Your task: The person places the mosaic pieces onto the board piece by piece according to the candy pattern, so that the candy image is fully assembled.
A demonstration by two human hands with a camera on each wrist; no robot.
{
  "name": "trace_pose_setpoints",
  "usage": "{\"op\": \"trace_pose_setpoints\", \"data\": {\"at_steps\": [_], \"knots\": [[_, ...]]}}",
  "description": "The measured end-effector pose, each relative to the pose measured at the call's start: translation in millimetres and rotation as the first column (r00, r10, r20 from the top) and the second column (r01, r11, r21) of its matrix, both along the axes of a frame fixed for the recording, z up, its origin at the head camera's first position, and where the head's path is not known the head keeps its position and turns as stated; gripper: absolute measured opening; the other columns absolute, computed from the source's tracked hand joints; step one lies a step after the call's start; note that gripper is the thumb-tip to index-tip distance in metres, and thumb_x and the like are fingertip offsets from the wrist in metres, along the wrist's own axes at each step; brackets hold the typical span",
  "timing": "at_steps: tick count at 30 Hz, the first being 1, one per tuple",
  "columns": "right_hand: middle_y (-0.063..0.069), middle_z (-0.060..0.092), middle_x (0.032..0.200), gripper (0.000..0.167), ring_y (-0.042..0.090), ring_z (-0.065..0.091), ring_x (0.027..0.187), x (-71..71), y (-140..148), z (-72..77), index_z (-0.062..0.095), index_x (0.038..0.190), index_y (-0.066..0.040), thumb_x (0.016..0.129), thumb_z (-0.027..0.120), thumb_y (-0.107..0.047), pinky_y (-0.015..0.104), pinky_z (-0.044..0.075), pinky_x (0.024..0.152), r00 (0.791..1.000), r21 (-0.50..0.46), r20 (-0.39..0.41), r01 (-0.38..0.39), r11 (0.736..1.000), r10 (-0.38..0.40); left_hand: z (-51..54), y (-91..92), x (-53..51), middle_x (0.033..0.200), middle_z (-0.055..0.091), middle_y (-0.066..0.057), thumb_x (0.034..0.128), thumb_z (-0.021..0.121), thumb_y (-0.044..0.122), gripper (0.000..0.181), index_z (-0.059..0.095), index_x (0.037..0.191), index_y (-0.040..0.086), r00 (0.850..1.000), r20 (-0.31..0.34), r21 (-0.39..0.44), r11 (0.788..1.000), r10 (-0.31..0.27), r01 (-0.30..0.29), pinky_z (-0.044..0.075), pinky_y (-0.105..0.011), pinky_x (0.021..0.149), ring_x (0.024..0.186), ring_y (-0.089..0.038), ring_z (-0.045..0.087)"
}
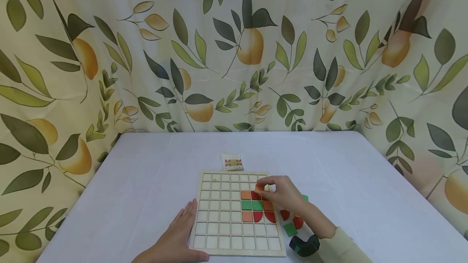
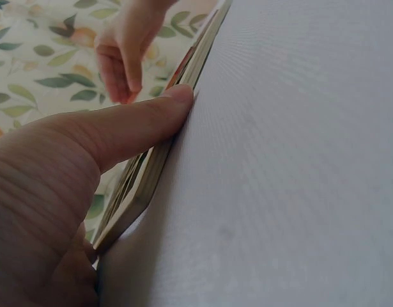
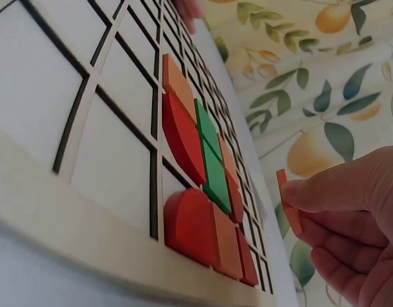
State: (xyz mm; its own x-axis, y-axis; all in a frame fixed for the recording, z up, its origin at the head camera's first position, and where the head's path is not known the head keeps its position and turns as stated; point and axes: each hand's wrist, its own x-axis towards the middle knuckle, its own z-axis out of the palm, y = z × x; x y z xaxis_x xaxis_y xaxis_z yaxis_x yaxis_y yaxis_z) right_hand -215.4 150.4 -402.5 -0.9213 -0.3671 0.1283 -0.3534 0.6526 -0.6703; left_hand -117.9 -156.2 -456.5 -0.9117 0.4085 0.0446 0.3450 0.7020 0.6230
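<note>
My right hand pinches a thin orange tile between thumb and fingers, above the right side of a wooden grid board. Below it, orange, green and red tiles lie in neighbouring cells: an orange square, a green square and a red rounded piece among them. In the head view, the right hand partly hides the upper right ones. My left hand rests at the board's near left corner, fingers along the left side and thumb against the near edge.
A small printed pattern card lies just beyond the board. Right of the board are loose pieces, including a green square and a red piece, partly under the right forearm. A black device is beside the right wrist. Patterned curtains surround the white table.
</note>
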Motion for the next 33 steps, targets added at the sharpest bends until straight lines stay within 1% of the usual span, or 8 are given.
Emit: {"op": "trace_pose_setpoints", "data": {"at_steps": [5, 9, 13, 15, 19, 21, 25, 33], "knots": [[-0.004, 0.066, 0.093, 0.023, 0.016, 0.059, 0.091, -5.2, -7, -6.9, 0.070, 0.103, -0.006, 0.080, 0.072, -0.011, 0.035, 0.052, 0.078, 0.993, 0.005, -0.069, -0.095, 0.995, 0.095, -0.5, 0.2, -0.6, 0.151, 0.008, -0.015, 0.0591, 0.068, 0.070, 0.130, 0.005, 0.145, -0.004, 1.000, 0.006, 0.003, 1.000, 0.008, -0.008, -0.013, -0.009, 0.099, 0.138, -0.028, 0.004], [-0.003, 0.067, 0.093, 0.022, 0.017, 0.060, 0.091, -7.7, -13, -11.6, 0.070, 0.102, -0.005, 0.081, 0.071, -0.012, 0.034, 0.052, 0.077, 0.984, -0.005, -0.093, -0.151, 0.989, 0.150, -1.4, 0.2, -0.8, 0.152, 0.008, -0.015, 0.0593, 0.068, 0.070, 0.129, 0.005, 0.145, -0.004, 1.000, -0.002, -0.001, 1.000, 0.007, -0.007, -0.012, -0.010, 0.099, 0.138, -0.028, 0.005], [0.000, 0.068, 0.094, 0.023, 0.018, 0.062, 0.091, -8.7, -20, -14.0, 0.070, 0.102, -0.003, 0.081, 0.071, -0.010, 0.033, 0.052, 0.076, 0.976, -0.017, -0.109, -0.192, 0.981, 0.189, -1.1, 0.1, -0.5, 0.151, 0.008, -0.015, 0.0595, 0.068, 0.069, 0.129, 0.005, 0.145, -0.004, 1.000, -0.008, 0.003, 1.000, 0.003, -0.003, -0.012, -0.010, 0.100, 0.138, -0.027, 0.005], [0.002, 0.068, 0.095, 0.023, 0.018, 0.062, 0.090, -9.5, -24, -14.9, 0.070, 0.103, -0.002, 0.080, 0.071, -0.009, 0.032, 0.053, 0.075, 0.968, -0.018, -0.116, -0.226, 0.974, 0.222, -0.9, 0.0, -0.5, 0.151, 0.008, -0.014, 0.0593, 0.069, 0.069, 0.129, 0.005, 0.145, -0.004, 1.000, -0.008, 0.001, 1.000, 0.004, -0.004, -0.012, -0.010, 0.100, 0.138, -0.027, 0.005], [0.004, 0.067, 0.097, 0.022, 0.018, 0.061, 0.089, -10.7, -31, -16.3, 0.069, 0.103, -0.002, 0.081, 0.069, -0.008, 0.030, 0.053, 0.074, 0.956, -0.025, -0.100, -0.280, 0.960, 0.276, -0.5, 0.1, -0.5, 0.152, 0.008, -0.014, 0.0588, 0.069, 0.069, 0.130, 0.004, 0.145, -0.003, 1.000, 0.005, -0.005, 1.000, 0.009, -0.009, -0.012, -0.010, 0.100, 0.138, -0.027, 0.004], [0.005, 0.067, 0.098, 0.022, 0.019, 0.061, 0.089, -10.9, -34, -16.9, 0.069, 0.103, -0.001, 0.082, 0.069, -0.008, 0.031, 0.053, 0.074, 0.955, -0.030, -0.088, -0.288, 0.957, 0.285, -0.4, 0.3, -0.5, 0.152, 0.008, -0.013, 0.0585, 0.069, 0.069, 0.130, 0.003, 0.145, -0.003, 1.000, 0.012, -0.007, 1.000, 0.012, -0.012, -0.012, -0.009, 0.099, 0.138, -0.027, 0.004], [0.005, 0.067, 0.100, 0.023, 0.019, 0.061, 0.090, -10.9, -38, -18.1, 0.068, 0.104, -0.001, 0.082, 0.069, -0.008, 0.033, 0.053, 0.074, 0.960, -0.035, -0.077, -0.273, 0.962, 0.269, -0.6, 0.7, -0.7, 0.152, 0.008, -0.013, 0.0584, 0.070, 0.068, 0.130, 0.003, 0.146, -0.002, 0.999, 0.030, -0.004, 1.000, 0.014, -0.014, -0.012, -0.009, 0.099, 0.138, -0.026, 0.003], [0.002, 0.067, 0.101, 0.025, 0.015, 0.061, 0.093, -11.1, -41, -21.1, 0.068, 0.106, -0.003, 0.082, 0.070, -0.010, 0.028, 0.052, 0.077, 0.964, -0.048, -0.049, -0.265, 0.963, 0.263, 1.9, 1.6, 0.9, 0.152, 0.007, -0.013, 0.0589, 0.071, 0.066, 0.130, 0.003, 0.146, -0.002, 0.999, 0.044, 0.000, 1.000, 0.012, -0.012, -0.013, -0.008, 0.098, 0.138, -0.026, 0.003]]}}
